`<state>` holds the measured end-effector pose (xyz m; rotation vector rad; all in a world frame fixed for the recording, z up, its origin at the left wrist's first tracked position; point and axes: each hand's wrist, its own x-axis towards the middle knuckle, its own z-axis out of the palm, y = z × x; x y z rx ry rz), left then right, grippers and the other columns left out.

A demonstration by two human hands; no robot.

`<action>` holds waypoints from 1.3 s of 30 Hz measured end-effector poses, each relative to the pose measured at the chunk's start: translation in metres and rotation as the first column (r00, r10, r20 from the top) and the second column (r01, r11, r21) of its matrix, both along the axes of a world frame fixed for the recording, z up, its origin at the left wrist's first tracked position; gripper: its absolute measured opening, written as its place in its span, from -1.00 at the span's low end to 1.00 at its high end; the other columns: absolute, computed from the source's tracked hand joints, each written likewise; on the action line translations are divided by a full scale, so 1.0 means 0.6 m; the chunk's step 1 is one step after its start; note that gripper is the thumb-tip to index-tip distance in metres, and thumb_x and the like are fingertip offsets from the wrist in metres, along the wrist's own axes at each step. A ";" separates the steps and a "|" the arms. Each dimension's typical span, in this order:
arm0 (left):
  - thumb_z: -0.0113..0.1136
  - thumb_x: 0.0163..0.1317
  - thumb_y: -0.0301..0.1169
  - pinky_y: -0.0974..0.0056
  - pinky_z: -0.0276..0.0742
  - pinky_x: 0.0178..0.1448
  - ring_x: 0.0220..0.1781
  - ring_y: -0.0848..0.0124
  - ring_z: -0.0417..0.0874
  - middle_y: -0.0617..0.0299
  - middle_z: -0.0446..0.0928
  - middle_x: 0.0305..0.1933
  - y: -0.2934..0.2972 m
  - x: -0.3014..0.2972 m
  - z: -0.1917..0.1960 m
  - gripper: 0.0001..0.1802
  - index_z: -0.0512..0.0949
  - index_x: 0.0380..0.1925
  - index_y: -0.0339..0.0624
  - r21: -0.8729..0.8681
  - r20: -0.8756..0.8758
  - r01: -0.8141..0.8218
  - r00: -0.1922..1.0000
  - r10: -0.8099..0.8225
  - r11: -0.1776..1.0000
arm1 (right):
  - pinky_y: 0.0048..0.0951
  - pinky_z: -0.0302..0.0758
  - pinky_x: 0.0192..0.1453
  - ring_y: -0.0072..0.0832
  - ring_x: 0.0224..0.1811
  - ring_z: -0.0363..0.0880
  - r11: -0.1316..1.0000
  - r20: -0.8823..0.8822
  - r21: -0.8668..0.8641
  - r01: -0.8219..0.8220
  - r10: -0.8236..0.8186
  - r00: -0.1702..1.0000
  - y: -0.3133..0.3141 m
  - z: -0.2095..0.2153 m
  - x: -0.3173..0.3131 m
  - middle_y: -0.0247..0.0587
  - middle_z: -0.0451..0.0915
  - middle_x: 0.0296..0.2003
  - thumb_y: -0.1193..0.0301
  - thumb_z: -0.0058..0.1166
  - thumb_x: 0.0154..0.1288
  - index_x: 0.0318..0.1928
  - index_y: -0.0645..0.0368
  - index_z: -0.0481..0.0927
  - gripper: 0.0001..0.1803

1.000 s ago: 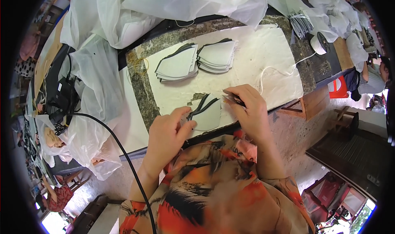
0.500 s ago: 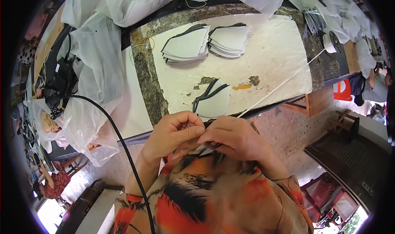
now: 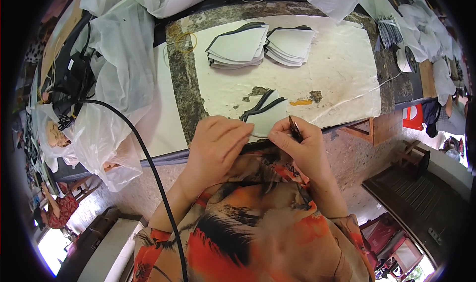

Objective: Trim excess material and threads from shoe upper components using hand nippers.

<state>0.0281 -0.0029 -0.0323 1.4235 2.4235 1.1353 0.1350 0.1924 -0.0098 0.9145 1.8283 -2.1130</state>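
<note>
My left hand is at the table's near edge, its fingers curled together beside a few white, fan-shaped flat pieces with black edging. Whatever lies under those fingertips is hidden. In my right hand I hold small dark scissors; most of the tool sits inside the closed fingers. Two fanned stacks of similar pieces, a left stack and a right stack, lie farther back on the worn white board. A thin white strip lies across the board toward a spool.
A black cable hangs in front of my left arm. Crumpled clear plastic bags cover the left side, with black items beside them. A yellow loop lies near the board's corner. Another person is at far left.
My hands have moved apart and up toward the table edge. The right one has gone right with the scissors, now turned upward. The white strip, taut before, now lies slack on the board.
</note>
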 end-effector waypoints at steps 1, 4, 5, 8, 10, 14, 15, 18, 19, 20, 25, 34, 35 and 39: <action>0.31 0.21 -0.48 0.21 0.47 0.02 -0.10 0.31 0.61 0.23 0.64 -0.09 -0.002 0.004 -0.007 -0.79 0.68 -0.13 -0.16 0.000 0.001 -0.003 1.000 0.003 1.000 | -0.62 0.48 -0.24 -0.75 -0.34 0.47 1.000 0.001 0.000 -0.003 0.003 1.000 -0.005 0.002 -0.004 -0.38 0.66 -0.37 0.46 0.29 0.33 -0.21 0.30 0.64 -0.85; 0.33 0.12 -0.47 0.12 0.40 0.15 0.01 0.21 0.57 0.27 0.61 0.01 -0.005 0.015 -0.018 -0.70 0.67 -0.09 -0.13 -0.043 -0.028 0.013 1.000 -0.014 0.999 | -0.59 0.47 -0.27 -0.71 -0.39 0.47 0.995 -0.135 0.066 -0.070 0.078 0.988 -0.020 0.004 -0.019 -0.31 0.65 -0.42 0.41 0.28 0.34 -0.20 0.28 0.65 -0.82; 0.34 0.11 -0.48 0.12 0.41 0.13 0.01 0.22 0.57 0.27 0.61 0.03 -0.007 0.015 -0.018 -0.68 0.67 -0.07 -0.13 -0.047 -0.054 0.016 0.998 -0.019 0.999 | -0.57 0.46 -0.29 -0.66 -0.42 0.47 0.969 -0.111 0.204 -0.142 0.167 0.980 -0.022 0.005 -0.028 -0.26 0.63 -0.44 0.37 0.28 0.34 -0.19 0.26 0.65 -0.80; 0.37 0.11 -0.49 0.13 0.42 0.13 0.02 0.21 0.56 0.27 0.61 0.04 -0.005 0.024 -0.016 -0.67 0.68 -0.06 -0.13 -0.054 -0.069 -0.009 0.998 0.005 0.998 | -0.40 0.49 -0.30 -0.38 -0.46 0.57 0.892 -0.076 0.401 -0.211 0.261 0.962 -0.014 -0.016 -0.049 -0.07 0.60 -0.45 0.27 0.28 0.30 -0.16 0.22 0.64 -0.73; 0.38 0.12 -0.49 0.13 0.42 0.13 0.04 0.19 0.56 0.27 0.62 0.04 -0.002 0.027 -0.015 -0.68 0.70 -0.07 -0.13 -0.056 -0.060 -0.037 0.998 0.034 0.998 | -0.24 0.52 -0.27 -0.14 -0.40 0.63 0.786 -0.058 0.592 -0.177 0.261 0.964 -0.012 -0.030 -0.058 -0.03 0.64 -0.42 0.30 0.25 0.29 -0.19 0.22 0.63 -0.76; 0.40 0.10 -0.50 0.14 0.43 0.14 0.03 0.20 0.56 0.27 0.62 0.04 -0.002 0.028 -0.017 -0.66 0.70 -0.07 -0.12 -0.045 -0.054 -0.043 0.998 0.041 0.998 | -0.14 0.52 -0.24 -0.02 -0.33 0.65 0.763 -0.073 0.629 -0.149 0.249 0.966 -0.015 -0.034 -0.062 0.02 0.65 -0.39 0.31 0.22 0.29 -0.22 0.21 0.60 -0.78; 0.40 0.10 -0.51 0.14 0.43 0.14 0.03 0.21 0.56 0.27 0.62 0.04 -0.001 0.028 -0.018 -0.66 0.70 -0.07 -0.12 -0.045 -0.054 -0.044 0.998 0.041 0.998 | -0.15 0.52 -0.24 -0.02 -0.33 0.64 0.758 -0.076 0.636 -0.140 0.243 0.967 -0.017 -0.035 -0.062 0.02 0.65 -0.40 0.32 0.22 0.29 -0.24 0.22 0.59 -0.79; 0.36 0.09 -0.50 0.14 0.42 0.13 0.01 0.25 0.57 0.28 0.61 0.03 0.000 0.024 -0.019 -0.65 0.66 -0.07 -0.15 -0.028 -0.086 -0.034 0.996 0.032 0.999 | -0.15 0.52 -0.24 -0.02 -0.33 0.64 0.756 -0.088 0.643 -0.121 0.229 0.969 -0.020 -0.037 -0.062 0.01 0.64 -0.41 0.32 0.20 0.30 -0.26 0.22 0.57 -0.80; 0.36 0.09 -0.50 0.14 0.42 0.13 0.01 0.25 0.57 0.28 0.61 0.03 0.000 0.024 -0.018 -0.65 0.66 -0.07 -0.15 -0.029 -0.086 -0.034 0.996 0.031 0.999 | -0.15 0.52 -0.24 -0.02 -0.33 0.64 0.758 -0.095 0.643 -0.111 0.223 0.970 -0.020 -0.037 -0.063 0.01 0.63 -0.41 0.33 0.20 0.29 -0.26 0.22 0.57 -0.80; 0.36 0.09 -0.50 0.14 0.42 0.13 0.01 0.25 0.57 0.28 0.61 0.03 0.001 0.023 -0.017 -0.66 0.67 -0.07 -0.15 -0.029 -0.085 -0.031 0.996 0.029 0.999 | -0.15 0.52 -0.24 -0.02 -0.33 0.64 0.757 -0.095 0.644 -0.109 0.221 0.971 -0.021 -0.036 -0.062 0.01 0.63 -0.41 0.33 0.20 0.29 -0.26 0.22 0.57 -0.80; 0.40 0.10 -0.50 0.13 0.43 0.15 0.05 0.20 0.56 0.26 0.63 0.06 0.007 0.023 -0.013 -0.68 0.70 -0.09 -0.13 -0.038 -0.083 -0.045 0.996 0.041 0.998 | -0.13 0.51 -0.25 -0.02 -0.34 0.63 0.746 -0.068 0.654 -0.124 0.221 0.973 -0.023 -0.034 -0.061 0.00 0.63 -0.41 0.34 0.20 0.28 -0.24 0.21 0.56 -0.80; 0.38 0.13 -0.45 0.10 0.35 0.17 0.05 0.20 0.56 0.27 0.65 0.07 0.019 0.025 -0.012 -0.77 0.66 -0.18 -0.08 -0.099 -0.126 -0.080 0.990 0.067 0.992 | -0.13 0.53 -0.23 0.00 -0.32 0.62 0.712 -0.068 0.682 -0.165 0.287 0.956 0.002 -0.026 -0.059 -0.02 0.63 -0.39 0.33 0.25 0.26 -0.23 0.19 0.58 -0.79; 0.38 0.13 -0.44 0.11 0.35 0.17 0.04 0.21 0.57 0.28 0.65 0.06 0.019 0.025 -0.013 -0.78 0.66 -0.19 -0.07 -0.099 -0.127 -0.083 0.989 0.070 0.992 | -0.13 0.53 -0.23 0.00 -0.32 0.62 0.713 -0.068 0.682 -0.165 0.286 0.956 0.010 -0.022 -0.058 -0.02 0.63 -0.39 0.33 0.25 0.26 -0.23 0.19 0.58 -0.79; 0.37 0.14 -0.44 0.12 0.34 0.15 0.01 0.24 0.57 0.31 0.66 0.04 0.023 0.024 -0.014 -0.77 0.66 -0.16 -0.06 -0.111 -0.151 -0.090 0.986 0.073 0.990 | -0.25 0.51 -0.23 -0.15 -0.35 0.58 0.705 -0.106 0.692 -0.157 0.314 0.943 0.033 -0.020 -0.059 -0.05 0.61 -0.39 0.40 0.26 0.25 -0.22 0.23 0.59 -0.81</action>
